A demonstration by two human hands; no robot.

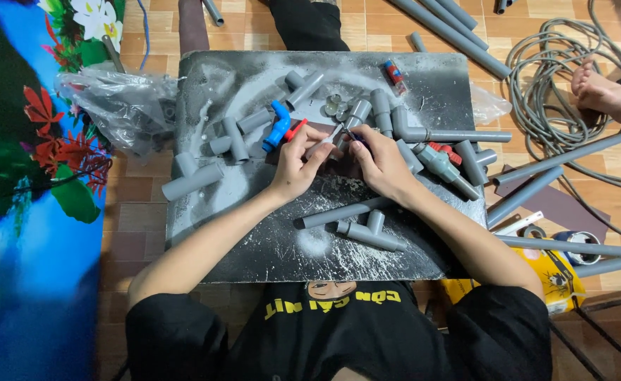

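Head view: a short grey plastic pipe piece (324, 144) is gripped by the left hand (297, 164) and pinched by the right hand (379, 164), above the dark scuffed board (254, 240), beside a blue plastic valve (277, 125).

A dark, paint-streaked board serves as the bench (254, 247), lying on a tiled floor (141, 219). On it, the blue valve with a red handle (279, 125) sits near the middle of the far half. Left of the valve lie short grey pipe pieces (192, 181); right of it, grey elbows and tees (379, 106) and a grey valve with a red handle (439, 159). Nearer the person than the valve lies a tee joint (370, 233). Long grey pipes (568, 156) and a coiled hose (557, 63) lie on the floor, right of the board.
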